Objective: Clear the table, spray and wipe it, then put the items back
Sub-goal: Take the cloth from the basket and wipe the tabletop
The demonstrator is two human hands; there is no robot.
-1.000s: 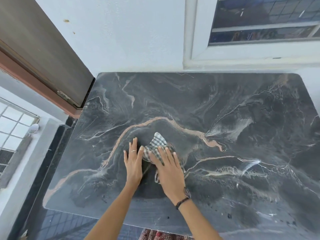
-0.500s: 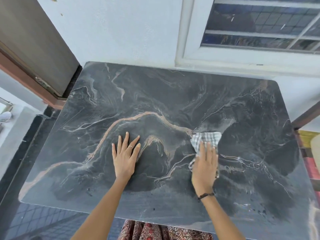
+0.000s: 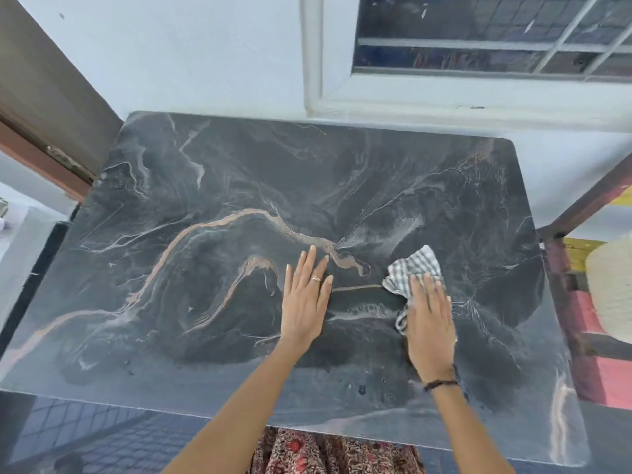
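Two hands are being kept flat on the surface [image 3: 239,172]: the right hand [image 3: 429,323], its grip released, is pressing the checked cloth [image 3: 412,268]; unwiped marble is lying rightward, nearer it than the open left hand [image 3: 305,304].

One checked cloth [image 3: 412,268] is lying on one marbled surface [image 3: 239,172]; two hands are resting there, the left hand [image 3: 305,302] and the right hand [image 3: 430,323].

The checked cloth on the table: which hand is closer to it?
Right. The right hand lies flat on the checked cloth, pressing it to the table. The left hand rests flat on bare marble beside it, not touching it.
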